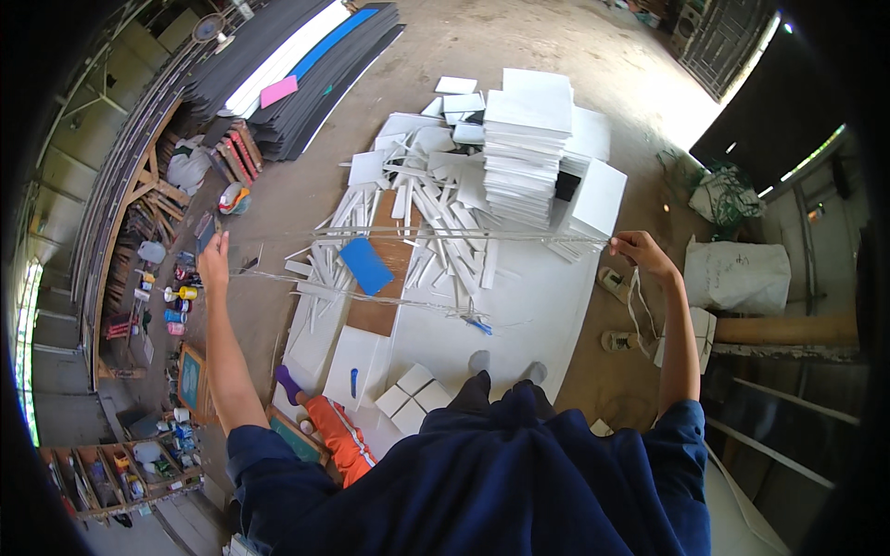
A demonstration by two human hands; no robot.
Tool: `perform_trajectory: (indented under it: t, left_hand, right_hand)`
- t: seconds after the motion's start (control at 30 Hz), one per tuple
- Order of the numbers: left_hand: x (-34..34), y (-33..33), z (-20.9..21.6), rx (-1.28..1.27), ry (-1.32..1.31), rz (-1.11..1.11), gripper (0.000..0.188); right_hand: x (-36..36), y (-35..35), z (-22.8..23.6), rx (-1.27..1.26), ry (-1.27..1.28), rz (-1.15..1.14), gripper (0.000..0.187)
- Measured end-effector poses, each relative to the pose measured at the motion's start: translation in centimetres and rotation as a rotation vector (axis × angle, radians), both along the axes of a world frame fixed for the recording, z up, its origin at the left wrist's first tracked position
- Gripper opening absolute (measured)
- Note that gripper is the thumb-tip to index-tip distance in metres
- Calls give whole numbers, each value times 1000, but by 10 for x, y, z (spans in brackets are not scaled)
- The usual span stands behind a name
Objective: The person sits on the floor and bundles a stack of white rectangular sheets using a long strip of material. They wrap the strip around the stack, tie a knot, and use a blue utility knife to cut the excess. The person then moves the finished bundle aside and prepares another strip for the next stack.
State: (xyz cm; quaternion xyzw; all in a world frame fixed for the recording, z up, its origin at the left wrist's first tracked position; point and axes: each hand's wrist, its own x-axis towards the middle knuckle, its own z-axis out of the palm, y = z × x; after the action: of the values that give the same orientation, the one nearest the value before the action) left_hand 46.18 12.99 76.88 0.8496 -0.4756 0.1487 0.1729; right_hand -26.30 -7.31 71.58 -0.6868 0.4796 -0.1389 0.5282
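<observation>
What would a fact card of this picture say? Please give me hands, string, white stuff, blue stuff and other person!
Left hand: raised; clear strands run toward it, exact grip unclear
Right hand: pinching the clear strands
White stuff: tall stack of white sheets, beside loose white strips
Blue stuff: blue rectangular panel lying on a brown board; blue cutter-like tool on a white board
Other person: orange trouser leg and purple sock, lower left
</observation>
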Motion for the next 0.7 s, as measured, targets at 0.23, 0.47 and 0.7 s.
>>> perform_trajectory:
  t: [0.23,0.47,0.7]
  left_hand:
    - [15,-20,3,-147,40,0,37]
    - [-68,-119,-44,-27,173,-157,40]
    - [-181,-190,-157,144,247,-341,40]
  right_hand:
    - [26,-7,-21,-94,124,-80,26]
    - [-68,6,-72,-264,259,-333,26]
    - [-177,55,-143,-188,591,-508,23]
